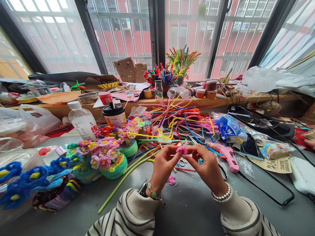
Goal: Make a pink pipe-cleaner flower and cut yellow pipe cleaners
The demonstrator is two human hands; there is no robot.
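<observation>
Between my two hands, above the grey table, is a small pink pipe-cleaner flower [182, 149]. My left hand [164, 164] pinches it from the left with thumb and fingertips. From the other side my right hand [206, 165] pinches its right edge. A second pink pipe-cleaner flower [172, 179] lies on the table just below my hands. Behind my fingers are a red pipe cleaner [186, 170] and scissors [181, 162], partly hidden. To the right of my right hand rests a pink glue gun [230, 156] with a black cord.
Pots of pipe-cleaner flowers [105, 152] and blue flowers [34, 177] stand at left, near a plastic bottle [83, 121] and a lidded cup [114, 114]. Loose pipe cleaners [177, 114] heap behind my hands. A blue packet [230, 127] and phone [252, 146] lie right. Another person's hand [310, 142] shows at the right edge.
</observation>
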